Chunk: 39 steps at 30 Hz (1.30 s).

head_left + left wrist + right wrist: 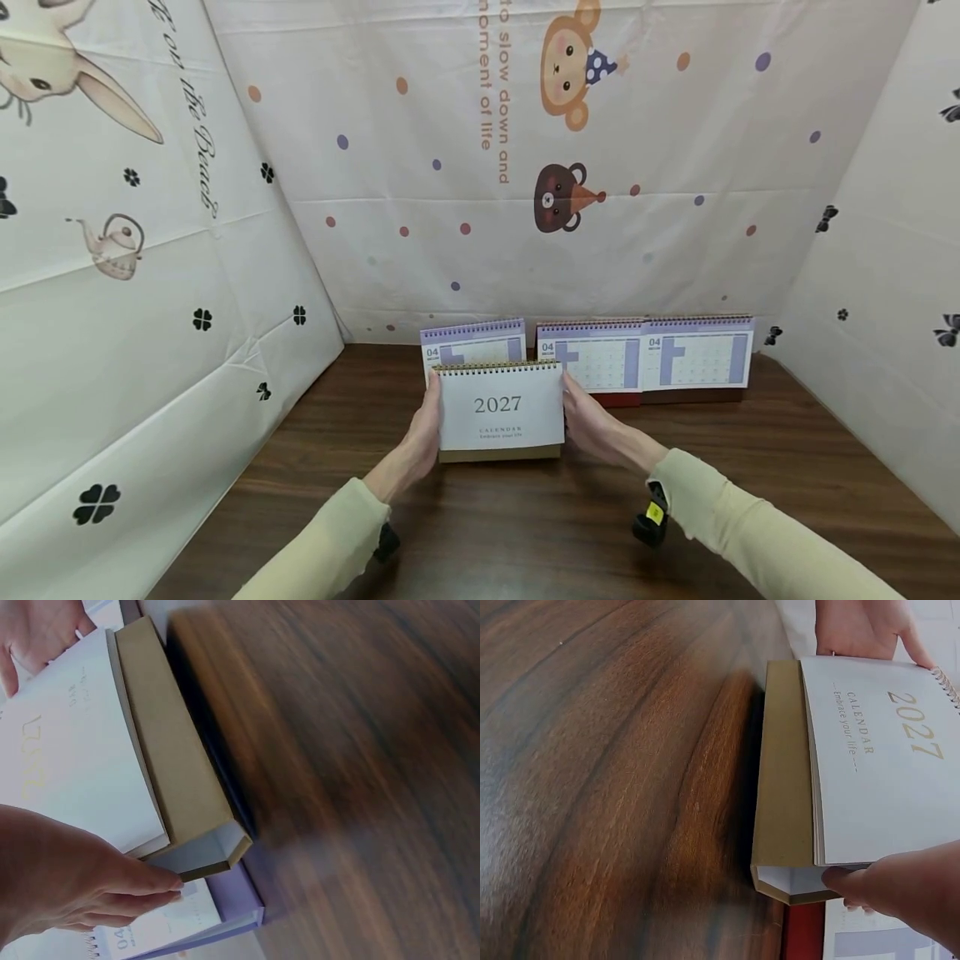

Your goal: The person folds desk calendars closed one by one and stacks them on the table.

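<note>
1. The white calendar [501, 417] stood upright near the middle of the surface [510, 533], with "2027" on its front. It had a gold ring binding on top and a tan base [784, 772] below. I could not tell if that base touched the wood or hung just over it.

2. Both hands were clamped on the white calendar, one at each end. The left hand [423, 421] held the left end, and the right hand [596, 421] held the right end (like holding a big sandwich).

3. Behind it were three purple calendars, all marked "04". The left one [474, 336] was partly hidden by the white one. The middle one [600, 358] and the right one [701, 358] stood side by side in front of the cloth wall [420, 125].

4. The step in hand looked like putting the white calendar in its place, in front of the row. That is my guess.

5. I think the next move called for both hands to hold it level, get the base flat, and then let go gently. A bump could have knocked the left purple calendar, since it was so near.
</note>
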Motion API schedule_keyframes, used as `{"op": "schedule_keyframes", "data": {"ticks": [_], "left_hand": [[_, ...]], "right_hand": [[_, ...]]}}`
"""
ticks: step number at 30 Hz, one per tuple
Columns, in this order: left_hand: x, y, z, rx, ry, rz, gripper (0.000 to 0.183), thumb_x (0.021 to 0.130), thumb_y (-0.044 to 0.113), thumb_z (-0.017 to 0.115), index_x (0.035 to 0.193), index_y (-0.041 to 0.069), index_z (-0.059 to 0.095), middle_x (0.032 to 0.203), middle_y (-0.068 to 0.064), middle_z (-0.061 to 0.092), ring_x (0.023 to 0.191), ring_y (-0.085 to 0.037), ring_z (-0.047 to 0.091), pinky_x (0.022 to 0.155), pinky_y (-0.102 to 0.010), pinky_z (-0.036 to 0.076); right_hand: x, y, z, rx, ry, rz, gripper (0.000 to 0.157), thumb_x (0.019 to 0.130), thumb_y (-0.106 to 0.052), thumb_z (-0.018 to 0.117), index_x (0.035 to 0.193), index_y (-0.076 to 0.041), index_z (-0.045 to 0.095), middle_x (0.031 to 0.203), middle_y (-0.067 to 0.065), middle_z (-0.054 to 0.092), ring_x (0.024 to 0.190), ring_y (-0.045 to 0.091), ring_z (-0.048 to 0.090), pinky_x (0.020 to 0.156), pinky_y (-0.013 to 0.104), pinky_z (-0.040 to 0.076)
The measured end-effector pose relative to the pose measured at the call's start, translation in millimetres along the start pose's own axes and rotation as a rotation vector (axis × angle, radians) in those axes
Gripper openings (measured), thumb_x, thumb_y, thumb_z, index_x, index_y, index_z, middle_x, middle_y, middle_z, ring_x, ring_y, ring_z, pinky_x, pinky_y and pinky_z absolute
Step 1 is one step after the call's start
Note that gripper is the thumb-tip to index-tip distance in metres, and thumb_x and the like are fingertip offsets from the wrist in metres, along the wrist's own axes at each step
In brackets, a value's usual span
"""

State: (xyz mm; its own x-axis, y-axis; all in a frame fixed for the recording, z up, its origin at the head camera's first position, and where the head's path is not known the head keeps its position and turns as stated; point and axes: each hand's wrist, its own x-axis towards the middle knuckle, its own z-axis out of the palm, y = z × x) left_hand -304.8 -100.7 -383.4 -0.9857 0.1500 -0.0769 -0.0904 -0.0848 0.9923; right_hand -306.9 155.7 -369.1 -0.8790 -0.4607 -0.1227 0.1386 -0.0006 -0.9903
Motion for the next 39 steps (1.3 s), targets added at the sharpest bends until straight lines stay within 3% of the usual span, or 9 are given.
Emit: {"op": "schedule_keyframes", "data": {"ticks": [5, 8, 11, 13, 18, 23, 30, 36, 39], "left_hand": [[-2.2, 5.4, 2.9, -0.004, 0.032, 0.018, 0.056, 0.085, 0.07, 0.018, 0.129, 0.041, 0.035, 0.13, 0.003, 0.037, 0.127, -0.018, 0.025, 0.106, -0.043, 0.011], [-2.6, 7.9, 4.7, -0.001, 0.044, 0.036, 0.055, 0.087, 0.068, 0.017, 0.132, 0.04, 0.031, 0.134, 0.003, 0.033, 0.129, -0.018, 0.022, 0.107, -0.043, 0.008], [-3.4, 10.1, 6.7, 0.008, 0.043, 0.048, 0.056, 0.087, 0.067, 0.017, 0.134, 0.038, 0.029, 0.136, 0.002, 0.03, 0.129, -0.019, 0.021, 0.107, -0.044, 0.007], [-5.6, 13.0, 7.9, 0.017, 0.039, 0.05, 0.059, 0.087, 0.067, 0.016, 0.136, 0.036, 0.027, 0.139, 0.002, 0.027, 0.129, -0.02, 0.02, 0.108, -0.045, 0.007], [-18.0, 28.1, 13.2, 0.044, 0.021, 0.045, 0.063, 0.089, 0.064, 0.012, 0.137, 0.029, 0.029, 0.144, 0.001, 0.022, 0.13, -0.022, 0.021, 0.108, -0.045, 0.008], [-11.8, 25.7, 12.8, 0.07, 0.056, 0.055, 0.063, 0.086, 0.068, 0.012, 0.124, 0.028, 0.043, 0.133, 0.0, 0.036, 0.122, -0.022, 0.033, 0.105, -0.043, 0.018], [-12.5, 27.9, 16.2, 0.086, 0.053, 0.073, 0.057, 0.091, 0.06, 0.011, 0.12, 0.024, 0.044, 0.114, -0.006, 0.048, 0.107, -0.023, 0.045, 0.088, -0.035, 0.035], [-18.5, 30.0, 20.2, 0.074, 0.046, 0.044, 0.059, 0.091, 0.06, 0.013, 0.127, 0.021, 0.038, 0.123, -0.007, 0.04, 0.116, -0.024, 0.038, 0.094, -0.039, 0.031], [-22.9, 31.5, 23.6, 0.049, 0.026, 0.029, 0.063, 0.092, 0.058, 0.014, 0.136, 0.015, 0.028, 0.137, -0.008, 0.029, 0.128, -0.026, 0.025, 0.105, -0.045, 0.019]], "right_hand": [[-8.3, -3.8, 2.6, -0.1, 0.013, 0.006, 0.073, 0.089, -0.064, 0.008, 0.139, -0.022, -0.025, 0.145, -0.001, -0.028, 0.133, 0.022, -0.025, 0.106, 0.05, -0.01], [-12.3, -6.3, 4.3, -0.172, 0.035, -0.008, 0.073, 0.09, -0.061, 0.008, 0.141, -0.017, -0.021, 0.147, 0.004, -0.025, 0.136, 0.026, -0.017, 0.108, 0.049, -0.004], [-16.4, -8.8, 4.8, -0.298, 0.069, -0.035, 0.073, 0.093, -0.057, 0.01, 0.144, -0.008, -0.006, 0.151, 0.012, -0.008, 0.137, 0.031, -0.001, 0.109, 0.049, 0.005], [-18.4, -10.3, 4.5, -0.407, 0.065, -0.076, 0.069, 0.095, -0.052, 0.013, 0.143, -0.002, 0.012, 0.149, 0.017, 0.014, 0.136, 0.031, 0.015, 0.109, 0.048, 0.014], [-24.7, -15.9, 4.4, -0.574, -0.009, -0.18, 0.045, 0.099, -0.035, 0.026, 0.132, -0.007, 0.04, 0.127, 0.014, 0.052, 0.117, 0.026, 0.048, 0.096, 0.044, 0.038], [-30.9, -19.7, 4.3, -0.681, -0.016, -0.226, 0.039, 0.099, -0.031, 0.029, 0.132, -0.011, 0.039, 0.126, 0.01, 0.053, 0.114, 0.022, 0.051, 0.092, 0.041, 0.042], [-38.8, -21.9, 5.3, -0.756, -0.007, -0.275, 0.039, 0.099, -0.028, 0.03, 0.13, -0.005, 0.04, 0.122, 0.015, 0.055, 0.11, 0.025, 0.055, 0.086, 0.038, 0.047], [-45.9, -25.2, 5.5, -0.802, 0.044, -0.282, 0.039, 0.099, -0.028, 0.032, 0.124, -0.002, 0.046, 0.116, 0.016, 0.059, 0.103, 0.023, 0.058, 0.08, 0.035, 0.049], [-48.7, -26.9, 4.2, -0.81, 0.093, -0.256, 0.039, 0.098, -0.03, 0.033, 0.12, -0.003, 0.051, 0.112, 0.013, 0.062, 0.1, 0.02, 0.059, 0.078, 0.032, 0.049]]}}
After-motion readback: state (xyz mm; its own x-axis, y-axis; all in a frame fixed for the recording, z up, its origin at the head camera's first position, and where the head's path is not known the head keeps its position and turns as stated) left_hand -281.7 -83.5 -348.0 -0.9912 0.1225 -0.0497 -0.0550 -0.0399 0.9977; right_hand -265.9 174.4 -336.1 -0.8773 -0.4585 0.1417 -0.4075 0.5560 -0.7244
